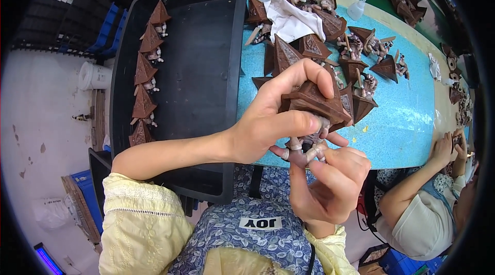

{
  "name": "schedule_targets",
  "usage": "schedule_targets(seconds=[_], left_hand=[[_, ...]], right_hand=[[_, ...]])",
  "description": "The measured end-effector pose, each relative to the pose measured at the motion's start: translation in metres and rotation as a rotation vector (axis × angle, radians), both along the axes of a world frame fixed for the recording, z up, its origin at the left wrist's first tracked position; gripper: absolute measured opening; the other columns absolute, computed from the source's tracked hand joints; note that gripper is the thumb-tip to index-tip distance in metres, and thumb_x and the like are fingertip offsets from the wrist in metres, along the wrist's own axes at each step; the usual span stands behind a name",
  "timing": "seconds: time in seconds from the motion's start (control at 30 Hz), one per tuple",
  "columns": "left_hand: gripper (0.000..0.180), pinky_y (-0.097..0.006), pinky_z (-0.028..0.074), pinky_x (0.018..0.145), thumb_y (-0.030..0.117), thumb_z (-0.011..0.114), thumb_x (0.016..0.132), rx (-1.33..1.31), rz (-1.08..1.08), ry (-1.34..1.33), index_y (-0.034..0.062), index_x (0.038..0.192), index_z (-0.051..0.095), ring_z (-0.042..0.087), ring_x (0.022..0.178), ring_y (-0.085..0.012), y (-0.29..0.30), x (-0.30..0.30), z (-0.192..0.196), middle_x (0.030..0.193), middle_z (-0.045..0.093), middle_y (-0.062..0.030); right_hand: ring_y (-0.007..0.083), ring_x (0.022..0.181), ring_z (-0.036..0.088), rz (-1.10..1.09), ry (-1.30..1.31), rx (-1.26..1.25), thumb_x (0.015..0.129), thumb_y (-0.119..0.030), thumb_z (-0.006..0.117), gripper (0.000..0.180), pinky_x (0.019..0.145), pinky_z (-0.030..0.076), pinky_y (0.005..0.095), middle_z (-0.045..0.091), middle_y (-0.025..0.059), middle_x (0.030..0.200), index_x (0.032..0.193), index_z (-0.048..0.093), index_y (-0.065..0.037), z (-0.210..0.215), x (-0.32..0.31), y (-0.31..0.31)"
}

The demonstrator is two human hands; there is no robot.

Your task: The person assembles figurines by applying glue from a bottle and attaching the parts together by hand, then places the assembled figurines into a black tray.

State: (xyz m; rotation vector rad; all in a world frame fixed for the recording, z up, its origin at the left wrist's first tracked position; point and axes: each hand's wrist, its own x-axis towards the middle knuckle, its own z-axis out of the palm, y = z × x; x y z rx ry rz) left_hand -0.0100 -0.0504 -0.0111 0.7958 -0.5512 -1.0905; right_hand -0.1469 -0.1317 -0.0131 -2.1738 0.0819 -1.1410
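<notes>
A figurine (312,101) with a dark brown, pyramid-like part and a small pale-and-purple figure under it is held up over the table's near edge. My left hand (258,115) is closed round the brown part, its thumb at the front rim and its fingers over the top. My right hand (332,182) is closed too, thumb and forefinger pinching at the small figure's limbs. Whether anything tiny is between those fingertips I cannot tell. Just behind, more brown figurines (286,54) lie crowded on the blue tabletop (399,130), tipped various ways.
A large black tray (198,79) on the left holds a row of similar figurines (145,69) along its left side. A white cloth (294,20) and a small white squeeze bottle (357,9) are at the back. On the right, a co-worker's hands (443,147) are busy near the table.
</notes>
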Motion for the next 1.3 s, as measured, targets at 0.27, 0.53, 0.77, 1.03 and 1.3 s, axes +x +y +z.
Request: schedule_targets(seconds=[0.27, 0.53, 0.77, 1.03, 1.3], left_hand=[[0.023, -0.028, 0.052, 0.070, 0.012, 0.053, 0.080, 0.785, 0.387, -1.537, 0.0029, 0.102, 0.053, 0.066, 0.084, -0.0148, 0.024, 0.106, 0.093, 0.092, 0.064, -0.0101], [0.055, -0.046, 0.050, 0.088, 0.042, 0.063, 0.081, 1.766, 0.030, -1.777, 0.0166, 0.128, 0.050, 0.058, 0.107, -0.0400, 0.068, 0.222, -0.034, 0.124, 0.047, -0.0282], [0.064, -0.046, 0.046, 0.094, 0.037, 0.069, 0.080, 1.412, 0.201, -1.805, 0.0242, 0.137, 0.043, 0.054, 0.108, -0.0447, 0.098, 0.226, -0.023, 0.124, 0.046, -0.0274], [0.044, -0.037, 0.053, 0.077, 0.006, 0.068, 0.077, 0.588, 0.145, -1.703, 0.0085, 0.119, 0.056, 0.063, 0.093, -0.0320, 0.013, 0.061, 0.055, 0.124, 0.053, -0.0137], [0.079, -0.038, 0.051, 0.082, 0.016, 0.079, 0.072, 0.179, 0.086, -1.597, 0.0046, 0.137, 0.036, 0.056, 0.108, -0.0302, -0.062, -0.008, 0.029, 0.132, 0.041, -0.0174]], right_hand=[[0.0317, 0.101, 0.054, -0.114, 0.092, 0.102, 0.068, -0.002, 0.077, 0.039, 0.088, 0.043, 0.0399, 0.059, 0.0202, 0.112, 0.103, 0.058, -0.004, -0.003, 0.000, -0.003], [0.0250, 0.098, 0.058, -0.112, 0.239, 0.180, 0.081, 0.011, 0.061, 0.012, 0.092, 0.043, 0.0343, 0.061, 0.0179, 0.104, 0.091, 0.057, 0.005, -0.020, 0.002, -0.005], [0.0259, 0.093, 0.058, -0.328, 0.261, 0.242, 0.077, 0.005, 0.068, 0.023, 0.085, 0.045, 0.0344, 0.063, 0.0147, 0.103, 0.099, 0.059, 0.003, -0.039, -0.003, -0.046], [0.0230, 0.100, 0.054, -0.362, 0.591, 0.301, 0.070, -0.020, 0.081, 0.065, 0.085, 0.045, 0.0374, 0.059, 0.0129, 0.112, 0.126, 0.052, -0.004, -0.069, 0.019, -0.153], [0.0143, 0.090, 0.061, -0.228, 0.133, 0.911, 0.083, -0.010, 0.070, 0.040, 0.077, 0.051, 0.0288, 0.065, 0.0135, 0.098, 0.115, 0.051, 0.004, -0.024, -0.005, -0.122]])
